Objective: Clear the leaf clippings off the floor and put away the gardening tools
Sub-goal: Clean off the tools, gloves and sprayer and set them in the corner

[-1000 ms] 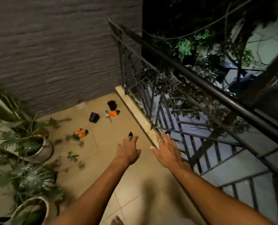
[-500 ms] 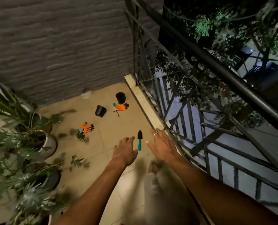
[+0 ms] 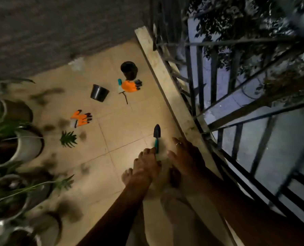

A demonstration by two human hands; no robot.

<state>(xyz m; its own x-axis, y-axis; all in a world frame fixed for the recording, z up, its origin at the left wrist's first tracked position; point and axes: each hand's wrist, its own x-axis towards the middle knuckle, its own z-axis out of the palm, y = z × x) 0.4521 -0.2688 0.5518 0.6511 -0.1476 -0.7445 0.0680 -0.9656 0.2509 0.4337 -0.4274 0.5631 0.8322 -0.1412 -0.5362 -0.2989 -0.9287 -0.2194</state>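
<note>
**Clean-up barely begun: hands at the trowel, the rest on the floor**

Both hands hang low over the tiled floor [image 3: 126, 125], close to the railing [image 3: 216, 77]. The left hand [image 3: 146, 164] has its fingers stretched forward and only loosely bent. Its tips are at the teal handle of the trowel [image 3: 156, 139] but are not wrapped round it, as far as this view shows. The right hand [image 3: 186, 157] is spread flat and holds nothing; it sits just right of the same handle. The trowel lies on the tiles with its blade pointing away from the person.

Farther out to the left, one green clipping [image 3: 68, 139] lies on the floor near the planters [image 3: 29, 146]. Dark patches around it are too blurred to tell shadow from debris. Just beyond the clipping is the near glove [image 3: 81, 118], orange, flat on the tiles. Past that is the near pot [image 3: 99, 92], black and tipped on its side. Then comes the far glove [image 3: 130, 86], lying over a teal-handled tool [image 3: 119, 82]. The far pot [image 3: 129, 69] stands behind it, by the wall.

I judge that nothing has yet been put away. The trowel looks like the first pickup, with the clipping, both gloves, the other tool and the pots all left to collect.
</note>
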